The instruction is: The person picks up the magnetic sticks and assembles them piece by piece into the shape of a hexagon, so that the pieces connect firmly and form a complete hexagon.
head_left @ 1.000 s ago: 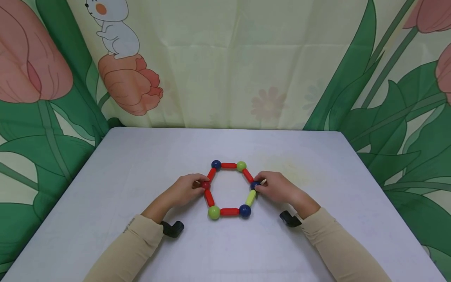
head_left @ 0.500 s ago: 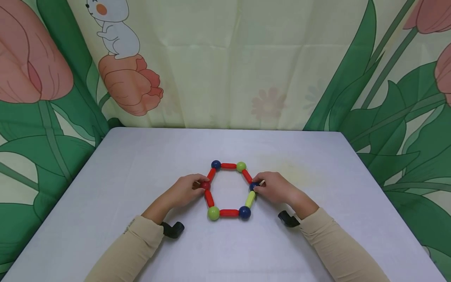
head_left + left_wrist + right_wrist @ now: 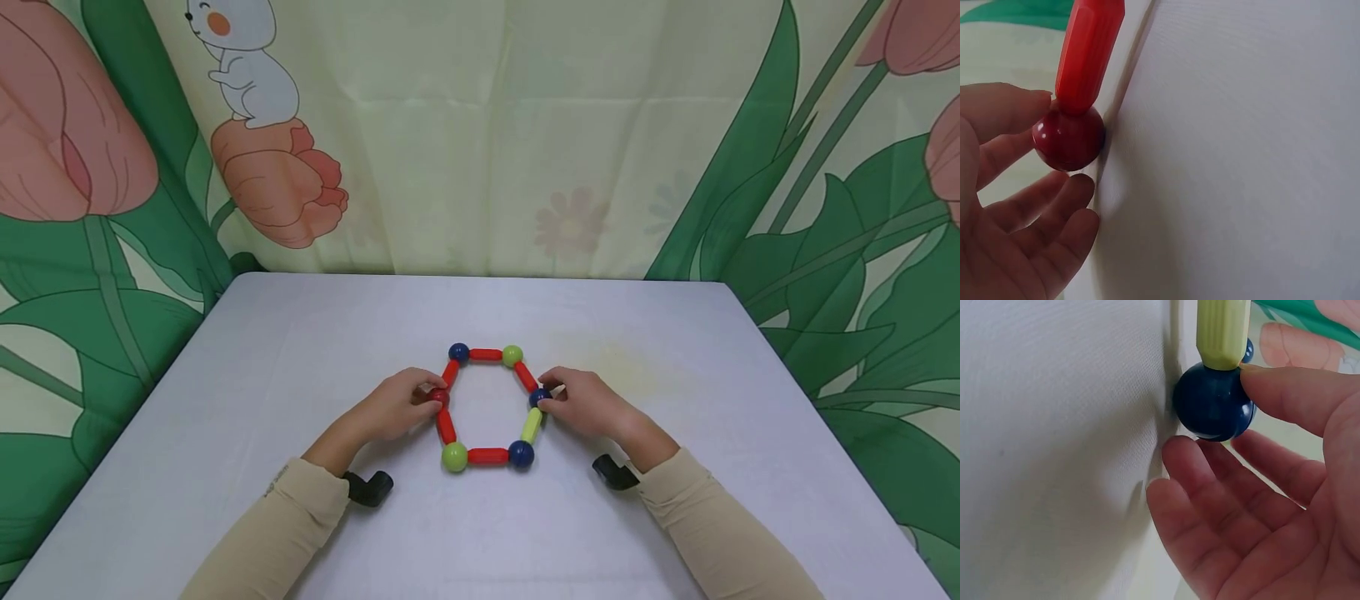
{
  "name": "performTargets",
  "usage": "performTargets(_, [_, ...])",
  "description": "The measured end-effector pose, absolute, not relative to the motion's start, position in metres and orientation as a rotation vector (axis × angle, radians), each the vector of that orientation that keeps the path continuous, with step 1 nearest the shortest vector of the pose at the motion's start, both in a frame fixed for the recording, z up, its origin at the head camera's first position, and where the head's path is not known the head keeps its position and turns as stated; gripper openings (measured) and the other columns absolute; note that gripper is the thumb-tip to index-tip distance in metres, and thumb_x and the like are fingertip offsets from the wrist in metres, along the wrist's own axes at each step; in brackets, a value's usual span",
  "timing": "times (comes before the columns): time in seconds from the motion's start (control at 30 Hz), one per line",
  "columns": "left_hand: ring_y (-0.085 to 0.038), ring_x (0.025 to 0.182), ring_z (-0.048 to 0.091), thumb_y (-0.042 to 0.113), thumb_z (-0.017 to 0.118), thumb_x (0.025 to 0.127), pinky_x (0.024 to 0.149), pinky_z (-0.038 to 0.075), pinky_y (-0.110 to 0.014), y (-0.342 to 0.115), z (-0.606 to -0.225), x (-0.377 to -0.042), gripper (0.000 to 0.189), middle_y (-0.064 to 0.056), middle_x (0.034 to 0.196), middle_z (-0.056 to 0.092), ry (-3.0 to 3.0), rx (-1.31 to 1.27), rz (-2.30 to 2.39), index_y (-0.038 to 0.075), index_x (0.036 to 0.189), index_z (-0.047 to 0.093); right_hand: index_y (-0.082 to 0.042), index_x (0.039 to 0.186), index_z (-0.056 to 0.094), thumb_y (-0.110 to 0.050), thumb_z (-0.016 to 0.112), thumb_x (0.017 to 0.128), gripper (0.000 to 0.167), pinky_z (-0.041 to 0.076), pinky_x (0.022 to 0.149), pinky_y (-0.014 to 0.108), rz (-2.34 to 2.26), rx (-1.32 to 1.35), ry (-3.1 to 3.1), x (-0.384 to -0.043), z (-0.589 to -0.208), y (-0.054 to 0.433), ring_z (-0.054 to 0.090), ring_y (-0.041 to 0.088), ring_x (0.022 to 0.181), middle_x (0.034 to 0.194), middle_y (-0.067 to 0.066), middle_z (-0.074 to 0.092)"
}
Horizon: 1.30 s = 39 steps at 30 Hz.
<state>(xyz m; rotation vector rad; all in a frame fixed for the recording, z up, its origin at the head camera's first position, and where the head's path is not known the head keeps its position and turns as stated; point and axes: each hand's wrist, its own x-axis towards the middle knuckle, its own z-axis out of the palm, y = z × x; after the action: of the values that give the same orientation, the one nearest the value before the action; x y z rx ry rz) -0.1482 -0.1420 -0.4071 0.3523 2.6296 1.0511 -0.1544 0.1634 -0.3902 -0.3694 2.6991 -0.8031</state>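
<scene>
On the white table, balls and short rods join into a closed six-sided ring. My left hand (image 3: 397, 407) pinches the dark red ball (image 3: 1068, 139) at the ring's left corner, where a red rod (image 3: 1090, 53) meets it. At the right corner, my right hand (image 3: 588, 404) holds a dark blue ball (image 3: 1212, 405) between thumb and fingers; a yellow-green rod (image 3: 1222, 331) joins that ball. A blue ball (image 3: 459, 353) and a green ball (image 3: 513, 356) form the far corners. Nearer me sit another green ball (image 3: 454, 457) and another blue ball (image 3: 521, 454), linked by a red rod (image 3: 488, 456).
The white-covered table (image 3: 300, 325) ends at a printed curtain (image 3: 480, 167) behind it. Black wrist-camera mounts (image 3: 370, 488) stick out beside both beige sleeves (image 3: 273, 537).
My right hand has shifted slightly left with its blue ball, so the ring looks a little narrower. The left hand keeps its hold on the red ball, nearly still.
</scene>
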Motion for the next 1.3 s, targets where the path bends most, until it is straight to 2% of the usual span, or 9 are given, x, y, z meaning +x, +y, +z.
performTargets(0.1, [-0.022, 0.105, 0.06, 0.015, 0.069, 0.095, 0.08, 0.056, -0.033, -0.1414, -0.4069, -0.1485, 0.038, -0.005, 0.121, 0.061, 2.628, 0.351, 1.04, 0.014, 0.133, 0.062, -0.004, 0.131, 0.063, -0.017, 0.068, 0.096, 0.038, 0.054, 0.085, 0.037, -0.792, -0.368, 2.69, -0.1546, -0.3914, 0.1632, 0.06, 0.021, 0.095, 0.118, 0.009, 0.065])
performTargets(0.23, [-0.021, 0.104, 0.06, 0.017, 0.068, 0.097, 0.081, 0.056, -0.032, -0.1404, -0.4078, -0.1491, 0.041, -0.005, 0.116, 0.064, 2.627, 0.336, 1.0, 0.015, 0.137, 0.06, -0.004, 0.133, 0.063, -0.016, 0.067, 0.097, 0.038, 0.054, 0.083, 0.035, -0.768, -0.392, 2.691, -0.155, -0.3918, 0.1623, 0.058, 0.021, 0.093, 0.117, 0.009, 0.065])
performTargets(0.63, [-0.022, 0.106, 0.061, 0.019, 0.067, 0.097, 0.084, 0.055, -0.033, -0.1409, -0.409, -0.15, 0.043, -0.005, 0.115, 0.065, 2.629, 0.336, 0.989, 0.015, 0.139, 0.059, -0.003, 0.126, 0.066, -0.016, 0.068, 0.096, 0.033, 0.053, 0.077, 0.031, -0.778, -0.427, 2.699, -0.1544, -0.3907, 0.1629, 0.058, 0.017, 0.086, 0.105, 0.004, 0.066])
performTargets(0.9, [-0.021, 0.104, 0.061, 0.018, 0.068, 0.097, 0.084, 0.056, -0.034, -0.1405, -0.4092, -0.1494, 0.043, -0.004, 0.114, 0.065, 2.645, 0.334, 0.973, 0.016, 0.138, 0.06, -0.004, 0.125, 0.066, -0.016, 0.068, 0.096, 0.032, 0.054, 0.08, 0.033, -0.767, -0.424, 2.704, -0.1538, -0.3905, 0.1629, 0.058, 0.018, 0.088, 0.107, 0.004, 0.066])
performTargets(1.07, [-0.021, 0.103, 0.061, 0.017, 0.068, 0.097, 0.084, 0.055, -0.033, -0.1407, -0.4089, -0.15, 0.041, -0.004, 0.114, 0.065, 2.639, 0.343, 0.988, 0.016, 0.137, 0.061, -0.003, 0.129, 0.062, -0.022, 0.071, 0.094, 0.04, 0.054, 0.084, 0.037, -0.791, -0.405, 2.702, -0.152, -0.3909, 0.1622, 0.059, 0.02, 0.093, 0.109, 0.006, 0.065])
performTargets(1.3, [-0.02, 0.103, 0.061, 0.014, 0.068, 0.097, 0.084, 0.055, -0.033, -0.1408, -0.4093, -0.1504, 0.038, -0.003, 0.113, 0.065, 2.622, 0.346, 1.028, 0.013, 0.134, 0.061, 0.001, 0.132, 0.054, -0.038, 0.076, 0.089, 0.063, 0.051, 0.077, 0.035, -0.737, -0.325, 2.718, -0.1498, -0.3924, 0.1539, 0.056, 0.021, 0.087, 0.094, 0.006, 0.06])
